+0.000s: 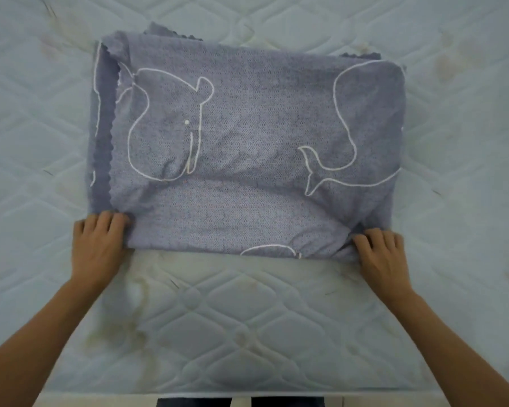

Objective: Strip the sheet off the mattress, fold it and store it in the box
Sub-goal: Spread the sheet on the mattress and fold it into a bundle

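Left hand (97, 245) and right hand (379, 254) each curled round a near corner of the sheet (247, 148), fingers on top, cloth bunched under them. Holding both corners keeps the near edge straight, likely for the next fold away from the body. Sheet is already a multi-layer rectangle, whale print up, lying mid-mattress (232, 333), which is bare and quilted. Stripping looks done; folding underway. Box not in view.

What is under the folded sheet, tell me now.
The sheet lies on the quilted mattress, which shows all round it. The left hand and right hand grip its near corners. The patch beneath is covered.
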